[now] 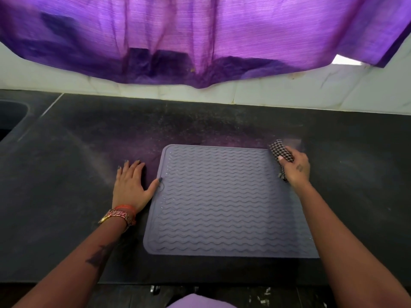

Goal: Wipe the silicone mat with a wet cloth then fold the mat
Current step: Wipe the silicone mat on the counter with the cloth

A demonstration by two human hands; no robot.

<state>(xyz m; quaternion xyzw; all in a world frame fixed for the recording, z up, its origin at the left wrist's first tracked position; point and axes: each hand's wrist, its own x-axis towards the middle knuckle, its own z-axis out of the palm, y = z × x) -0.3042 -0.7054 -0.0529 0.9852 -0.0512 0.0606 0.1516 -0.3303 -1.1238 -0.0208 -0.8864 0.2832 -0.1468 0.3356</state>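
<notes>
A grey-lilac silicone mat (224,201) with wavy ridges lies flat on the dark countertop (77,152). My left hand (131,183) rests flat on the counter beside the mat's left edge, its thumb touching that edge. My right hand (295,168) grips a checked dark-and-white cloth (280,152) at the mat's far right corner. Part of the cloth is hidden inside the fist. Small water drops glisten along the mat's left ridges.
A purple curtain (200,36) hangs over the white tiled wall (266,94) behind the counter. A sink basin (11,118) is set into the counter at far left. The counter's front edge runs just below the mat.
</notes>
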